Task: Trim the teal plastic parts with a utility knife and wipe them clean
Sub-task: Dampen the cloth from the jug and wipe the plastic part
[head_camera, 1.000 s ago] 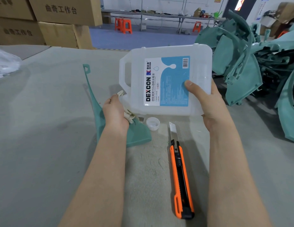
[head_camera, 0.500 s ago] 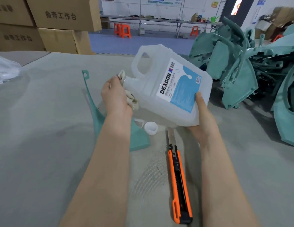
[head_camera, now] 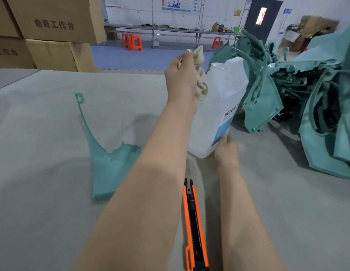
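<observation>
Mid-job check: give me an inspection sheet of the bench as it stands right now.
Surface: grey felt table, with one teal part lying flat on it.
Job's things: orange utility knife lies between the forearms, blade end pointing away; jug near upright, uncapped.
Clutter: pile of teal parts at the right.
Grippers: left hand grips the cloth beside the jug's mouth; right hand holds the jug's lower corner.
Cables: nothing seen.
Surroundings: cardboard boxes far left; orange stools behind.
</observation>
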A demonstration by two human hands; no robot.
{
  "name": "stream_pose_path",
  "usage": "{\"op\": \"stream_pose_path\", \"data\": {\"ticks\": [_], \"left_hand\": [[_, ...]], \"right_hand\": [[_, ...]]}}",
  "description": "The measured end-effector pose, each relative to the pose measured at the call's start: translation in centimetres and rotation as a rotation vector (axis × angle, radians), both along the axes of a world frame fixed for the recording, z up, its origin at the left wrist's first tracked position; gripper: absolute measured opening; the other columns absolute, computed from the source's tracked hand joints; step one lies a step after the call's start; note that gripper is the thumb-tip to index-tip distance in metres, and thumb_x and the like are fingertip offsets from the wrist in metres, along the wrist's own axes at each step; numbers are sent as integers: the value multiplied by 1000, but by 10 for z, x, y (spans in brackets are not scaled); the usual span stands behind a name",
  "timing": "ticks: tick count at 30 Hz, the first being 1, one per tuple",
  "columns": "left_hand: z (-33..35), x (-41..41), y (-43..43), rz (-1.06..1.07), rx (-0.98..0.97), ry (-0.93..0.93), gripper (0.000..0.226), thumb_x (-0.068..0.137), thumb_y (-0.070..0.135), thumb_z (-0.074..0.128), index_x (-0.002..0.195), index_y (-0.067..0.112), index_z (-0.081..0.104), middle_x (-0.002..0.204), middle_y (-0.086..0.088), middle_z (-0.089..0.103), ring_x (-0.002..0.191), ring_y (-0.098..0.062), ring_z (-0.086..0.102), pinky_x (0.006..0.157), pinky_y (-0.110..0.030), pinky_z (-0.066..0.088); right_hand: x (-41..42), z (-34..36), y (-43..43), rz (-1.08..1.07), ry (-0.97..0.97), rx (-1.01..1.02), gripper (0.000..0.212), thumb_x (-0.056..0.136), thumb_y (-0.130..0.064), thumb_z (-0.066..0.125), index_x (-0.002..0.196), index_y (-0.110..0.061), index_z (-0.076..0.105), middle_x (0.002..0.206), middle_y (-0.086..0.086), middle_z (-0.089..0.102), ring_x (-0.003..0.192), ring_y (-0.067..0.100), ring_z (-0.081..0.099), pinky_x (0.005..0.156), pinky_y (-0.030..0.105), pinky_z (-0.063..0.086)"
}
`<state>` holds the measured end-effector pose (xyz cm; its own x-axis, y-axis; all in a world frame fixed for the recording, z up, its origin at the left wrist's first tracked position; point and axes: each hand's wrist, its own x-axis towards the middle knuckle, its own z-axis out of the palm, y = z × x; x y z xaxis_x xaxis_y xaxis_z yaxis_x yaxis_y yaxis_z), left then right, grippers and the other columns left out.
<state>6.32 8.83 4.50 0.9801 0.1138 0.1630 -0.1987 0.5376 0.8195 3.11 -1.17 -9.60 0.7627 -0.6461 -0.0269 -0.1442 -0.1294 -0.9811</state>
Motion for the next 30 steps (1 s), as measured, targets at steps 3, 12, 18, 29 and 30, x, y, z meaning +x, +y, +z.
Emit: {"op": "stream_pose_path", "data": {"ticks": [3,12,18,29,30], "left_hand": [[1,0,0,-37,-17,34,25,102,23,45,92,4,58,72,-12,56,54,-20,49,47,-23,41],[-35,4,100,64,-434,256,37,98,19,38,62,14,41,56,-2,46,47,-16,48,49,-22,41],[-80,0,127,138,-248,439,40,96,31,40,59,18,33,51,1,38,48,-16,40,49,-20,35],[-67,-20,69,78,616,165,42,84,38,70,116,15,57,86,7,59,56,2,59,53,-11,46],[-65,-23,59,60,683,116,47,83,40,71,121,19,53,89,12,57,61,7,60,56,-8,45]], "right_hand": [[-4,13,0,-141,-76,-86,25,96,-5,42,116,0,55,117,17,60,99,28,57,82,28,41],[-49,74,56,692,-26,-548,16,91,-15,53,94,-22,67,81,-6,72,55,6,60,60,20,46],[-33,30,97,805,419,-993,50,95,-13,51,139,-37,48,141,7,48,126,31,48,106,36,39],[-31,137,64,-100,-748,-402,52,89,-31,66,137,-24,48,107,-11,61,96,6,55,89,18,43],[-23,141,63,-95,-696,-425,50,91,-32,65,137,-25,49,114,-12,61,103,7,54,97,24,42]]}}
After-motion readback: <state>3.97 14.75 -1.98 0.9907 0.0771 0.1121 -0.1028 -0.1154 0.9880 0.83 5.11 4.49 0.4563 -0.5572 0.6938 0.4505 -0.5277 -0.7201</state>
